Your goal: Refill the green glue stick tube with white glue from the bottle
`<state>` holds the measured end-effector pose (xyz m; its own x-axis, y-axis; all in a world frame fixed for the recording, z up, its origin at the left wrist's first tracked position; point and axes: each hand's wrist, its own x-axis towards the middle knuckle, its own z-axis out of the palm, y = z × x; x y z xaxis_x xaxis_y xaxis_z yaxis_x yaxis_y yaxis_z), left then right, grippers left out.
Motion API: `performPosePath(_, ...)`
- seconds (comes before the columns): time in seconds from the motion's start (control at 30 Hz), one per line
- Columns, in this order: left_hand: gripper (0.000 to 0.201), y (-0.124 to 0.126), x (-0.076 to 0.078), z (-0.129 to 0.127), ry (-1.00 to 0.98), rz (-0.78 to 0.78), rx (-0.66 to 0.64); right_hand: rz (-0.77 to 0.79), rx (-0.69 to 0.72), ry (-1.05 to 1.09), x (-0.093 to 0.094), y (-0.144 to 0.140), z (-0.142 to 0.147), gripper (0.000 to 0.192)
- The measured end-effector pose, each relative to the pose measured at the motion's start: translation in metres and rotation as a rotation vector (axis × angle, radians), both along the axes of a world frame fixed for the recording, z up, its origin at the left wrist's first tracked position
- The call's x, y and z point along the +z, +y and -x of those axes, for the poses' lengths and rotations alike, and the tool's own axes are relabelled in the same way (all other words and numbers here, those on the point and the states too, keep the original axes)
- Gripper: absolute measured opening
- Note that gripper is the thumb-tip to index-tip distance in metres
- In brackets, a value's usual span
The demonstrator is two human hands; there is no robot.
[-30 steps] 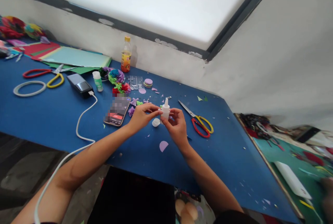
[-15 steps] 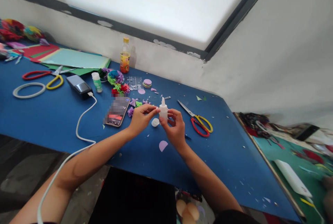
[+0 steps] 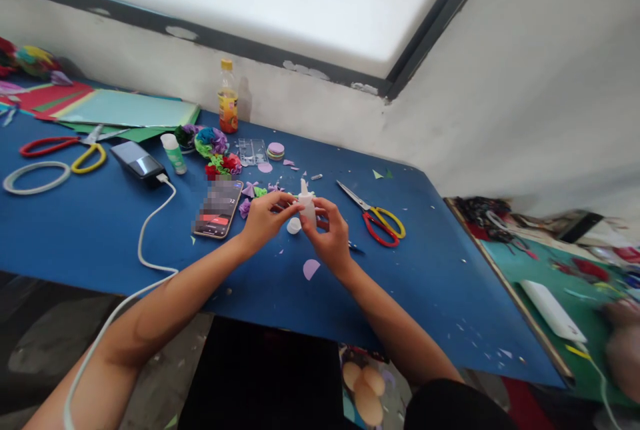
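Note:
My right hand (image 3: 330,235) is wrapped round a small white squeeze bottle (image 3: 307,207) with a pointed nozzle, which leans slightly left above the blue table. Thumb and fingers of my left hand (image 3: 267,220) are pinched together against the bottle's left side, just under the nozzle. Whatever sits between those fingertips is too small to make out. Just below the bottle a white round cap (image 3: 294,225) lies on the table. Nearer to me is a lilac paper half-circle (image 3: 311,269). Gathered lilac and green paper pieces (image 3: 253,191) lie behind my left hand.
Scissors (image 3: 373,210) with red and yellow handles lie to the right. Leftward are a phone (image 3: 219,209), a glue stick (image 3: 173,153), a black device (image 3: 139,162) with a white cable (image 3: 145,230), a tape ring (image 3: 37,178) and more scissors (image 3: 87,150). A juice bottle (image 3: 228,100) stands behind.
The bottle has gone from upright to slightly tilted, and my left fingertips have come closer against it. The whole view has shifted a little.

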<state>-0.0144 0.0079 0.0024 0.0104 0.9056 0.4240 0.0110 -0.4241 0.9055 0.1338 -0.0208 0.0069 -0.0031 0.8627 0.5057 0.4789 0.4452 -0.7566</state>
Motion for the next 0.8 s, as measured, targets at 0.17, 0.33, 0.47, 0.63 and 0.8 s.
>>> performPosePath(0.17,0.030,0.000,-0.001,0.001,0.044,-0.066,0.070,-0.009,0.009,-0.077,0.001,-0.002,-0.001,0.035)
performPosePath(0.33,0.028,0.002,-0.001,0.003,0.023,-0.010,-0.025,-0.019,0.010,-0.093,0.002,-0.002,-0.003,0.034)
performPosePath(0.47,0.024,0.002,0.000,0.005,0.046,-0.024,-0.053,-0.003,0.006,-0.043,-0.001,-0.001,-0.003,0.031)
performPosePath(0.63,0.020,0.001,0.004,0.005,-0.049,-0.031,0.014,-0.008,0.051,-0.080,-0.003,-0.001,0.000,0.033)
performPosePath(0.8,0.022,0.005,0.009,0.007,-0.211,0.052,0.058,0.006,0.047,-0.090,-0.004,-0.004,0.005,0.040)
